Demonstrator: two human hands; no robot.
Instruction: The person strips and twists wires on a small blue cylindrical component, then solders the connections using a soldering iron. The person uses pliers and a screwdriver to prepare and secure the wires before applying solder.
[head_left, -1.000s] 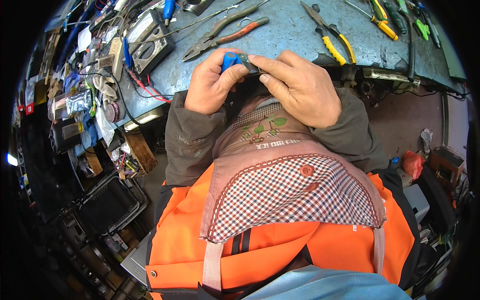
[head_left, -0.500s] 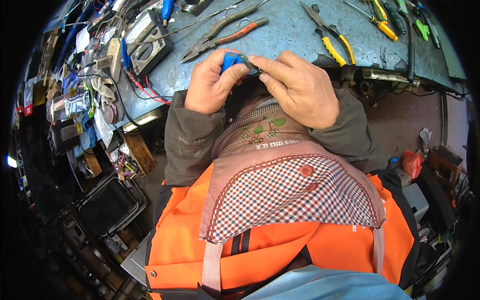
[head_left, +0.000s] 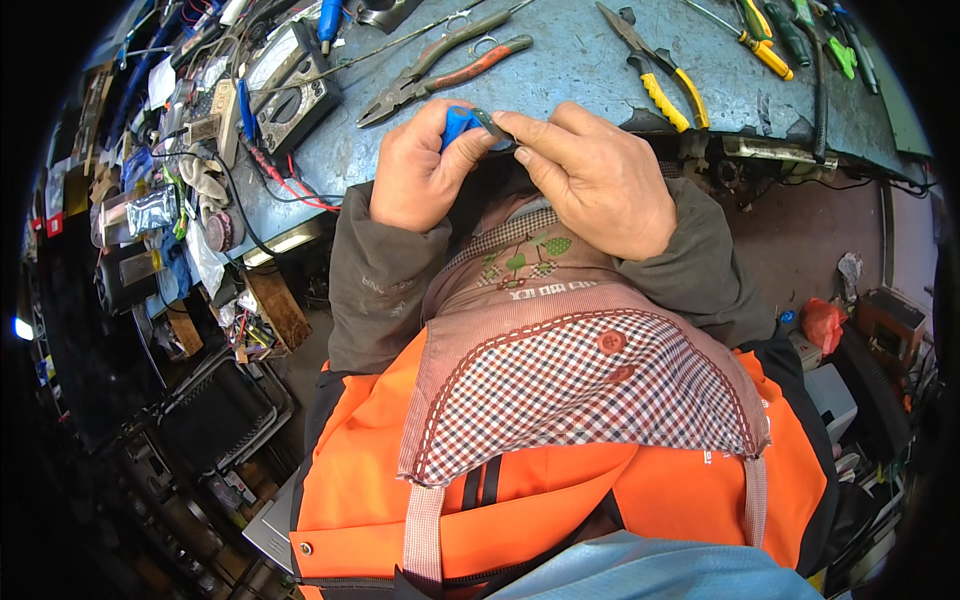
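My left hand [head_left: 418,170] grips a small blue cylindrical piece [head_left: 457,123], thumb across it, just in front of the bench edge. A small dark green piece [head_left: 486,125] sits against the blue one. My right hand [head_left: 610,190] is closed around that green piece, forefinger pressed on its end and thumb beside it; its other fingers are partly hidden. Just beyond my hands lie red-handled pliers [head_left: 450,72] and, further right, yellow-handled long-nose pliers [head_left: 660,80], both on the blue bench top [head_left: 560,65].
An analog multimeter [head_left: 305,95] with red leads, cables and cluttered parts covers the bench's left. Screwdrivers [head_left: 765,55] and other tools lie at the back right. Under the bench are a wooden board [head_left: 275,305], a red bag [head_left: 822,322] and boxes.
My hands stay on the small blue and green pieces, with only a very slight shift of my right hand and fingers toward the left.
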